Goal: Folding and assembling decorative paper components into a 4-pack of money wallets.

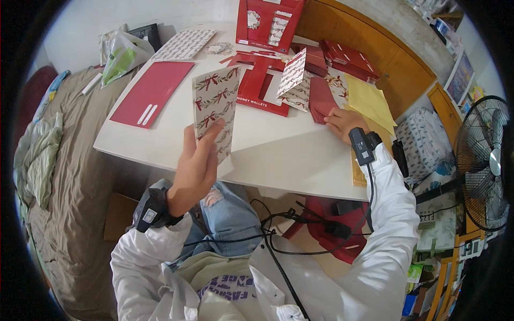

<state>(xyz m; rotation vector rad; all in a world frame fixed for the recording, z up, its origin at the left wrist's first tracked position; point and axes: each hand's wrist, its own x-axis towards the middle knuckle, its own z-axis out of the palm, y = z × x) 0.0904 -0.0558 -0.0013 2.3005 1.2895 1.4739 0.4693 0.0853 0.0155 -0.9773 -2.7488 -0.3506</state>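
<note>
My left hand (195,168) is closed round a tall cream card (216,88) patterned with red bows and green sprigs. It holds the card upright above the front of the white table (176,142). At the right, my right hand (345,124) pinches the near end of a narrow red card or envelope stack (320,97) lying on the table. How many pieces are in those fingers is hidden. Just left of that stack, a folded patterned card (293,73) stands tilted, with another patterned card (296,97) flat beneath it.
A red cardboard package (262,101) lies opened behind the cards, near an upright red display box (269,24). Red packs (349,60) and yellow sheets (369,100) sit right. A red sheet (152,93) and patterned sheet (183,45) lie left. A fan (484,160) stands far right; black cables (289,216) cross my lap.
</note>
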